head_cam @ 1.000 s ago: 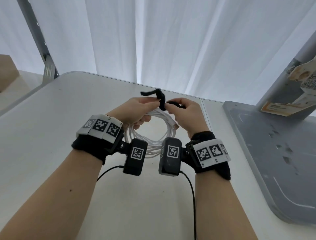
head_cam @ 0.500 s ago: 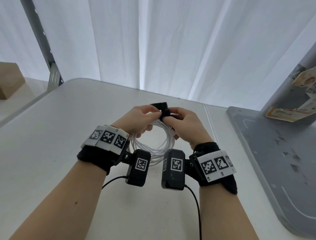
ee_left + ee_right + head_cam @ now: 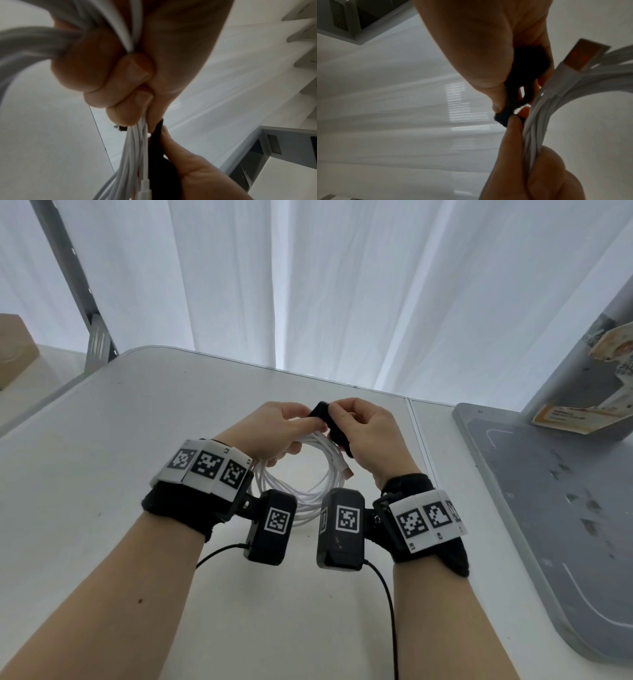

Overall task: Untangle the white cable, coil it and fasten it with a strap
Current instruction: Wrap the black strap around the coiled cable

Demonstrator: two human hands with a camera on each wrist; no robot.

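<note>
In the head view, both hands are meeting above the white table (image 3: 102, 474). The left hand (image 3: 274, 429) is gripping the top of the coiled white cable (image 3: 301, 484), its fingers curled round the bundled strands, while the loops are hanging down between the two wrists. The right hand (image 3: 363, 429), just beside the left, is pinching the black strap (image 3: 325, 419) at the top of the coil, with more strap running down under its palm. A USB plug (image 3: 347, 472) is sticking out of the coil below the right hand. A grey base plate (image 3: 548, 508) is lying to the right of the right hand.

In the left wrist view, the left hand (image 3: 109, 75) is closing its fingers round the white cable (image 3: 132, 155), and the right hand (image 3: 197, 169) is pressing the strap (image 3: 159, 148) against the strands.

In the right wrist view, the right hand (image 3: 484, 47) is pinching the strap (image 3: 506, 112) between thumb and fingers right beside the bundle (image 3: 544, 108); the left hand (image 3: 530, 169) is clasping the strands below. The USB plug (image 3: 583, 55) is pointing away from the strap.
</note>
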